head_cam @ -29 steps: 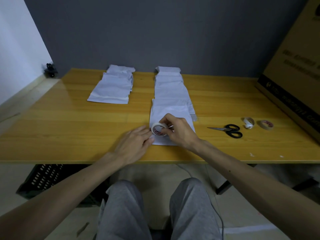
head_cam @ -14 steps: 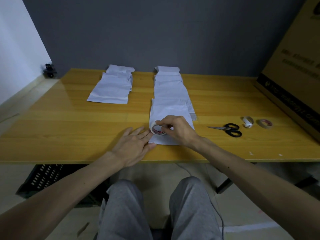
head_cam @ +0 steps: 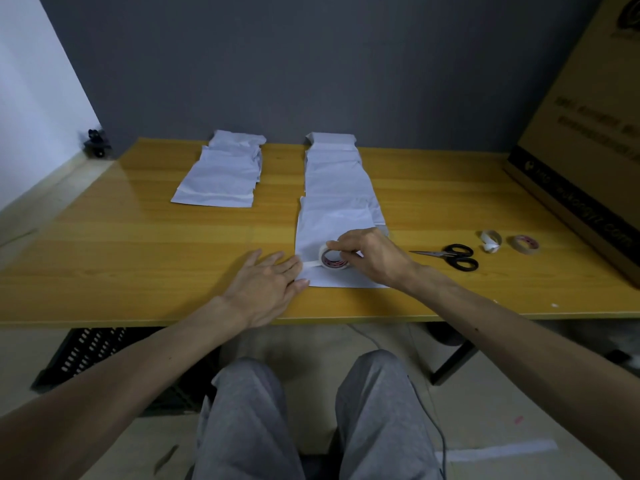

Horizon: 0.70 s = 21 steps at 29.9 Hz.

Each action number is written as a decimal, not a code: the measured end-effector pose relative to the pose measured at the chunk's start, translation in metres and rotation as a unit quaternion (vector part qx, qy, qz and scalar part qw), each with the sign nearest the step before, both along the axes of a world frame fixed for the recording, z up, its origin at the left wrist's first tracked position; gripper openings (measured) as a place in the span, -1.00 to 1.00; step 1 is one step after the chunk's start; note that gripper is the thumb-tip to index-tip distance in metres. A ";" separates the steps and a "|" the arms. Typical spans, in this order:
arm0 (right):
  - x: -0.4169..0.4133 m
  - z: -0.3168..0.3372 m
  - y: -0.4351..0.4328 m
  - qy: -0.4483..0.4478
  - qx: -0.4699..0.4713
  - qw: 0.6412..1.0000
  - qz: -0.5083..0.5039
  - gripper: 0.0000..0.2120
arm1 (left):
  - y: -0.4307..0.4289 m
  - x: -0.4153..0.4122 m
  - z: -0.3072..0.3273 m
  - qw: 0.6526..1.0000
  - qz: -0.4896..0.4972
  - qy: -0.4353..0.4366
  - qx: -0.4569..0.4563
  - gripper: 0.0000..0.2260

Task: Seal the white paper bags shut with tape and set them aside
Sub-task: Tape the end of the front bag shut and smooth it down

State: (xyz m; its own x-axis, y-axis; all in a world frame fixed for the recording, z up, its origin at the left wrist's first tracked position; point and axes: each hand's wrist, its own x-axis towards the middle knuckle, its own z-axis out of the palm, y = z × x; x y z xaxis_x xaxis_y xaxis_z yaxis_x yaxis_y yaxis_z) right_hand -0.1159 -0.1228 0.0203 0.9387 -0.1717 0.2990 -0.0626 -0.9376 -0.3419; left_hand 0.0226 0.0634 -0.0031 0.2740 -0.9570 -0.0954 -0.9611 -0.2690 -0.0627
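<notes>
Center frame, on the wooden table: nearest white paper bag lies flat. Right hand grasps tape roll atop it. Left hand flat, fingers straight, pressing the tape strip at the bag's left edge. Scissors right of center.

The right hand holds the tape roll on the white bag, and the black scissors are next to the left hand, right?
No. In the head view the black scissors lie beyond the right hand, not next to the left hand. The right hand does hold the tape roll on the white bag.
</notes>
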 end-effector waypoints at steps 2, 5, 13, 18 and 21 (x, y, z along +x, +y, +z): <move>-0.005 0.002 -0.004 0.007 -0.009 1.000 0.004 -0.70 | 0.000 0.000 0.000 1.000 0.001 -0.001 0.005 -0.48; -0.010 0.004 -0.010 0.021 -0.026 0.999 0.009 -0.69 | -0.001 0.001 0.001 1.000 0.003 0.000 0.004 -0.49; -0.014 0.011 -0.016 0.066 -0.073 0.995 0.022 -0.61 | -0.002 0.000 0.002 1.000 0.005 0.007 0.012 -0.49; -0.015 0.014 -0.017 0.117 -0.112 0.987 0.021 -0.48 | -0.002 0.001 0.004 1.000 -0.003 0.000 0.012 -0.50; -0.014 0.017 -0.017 0.132 -0.115 0.984 0.012 -0.45 | -0.002 0.001 0.005 1.000 -0.010 -0.006 0.005 -0.51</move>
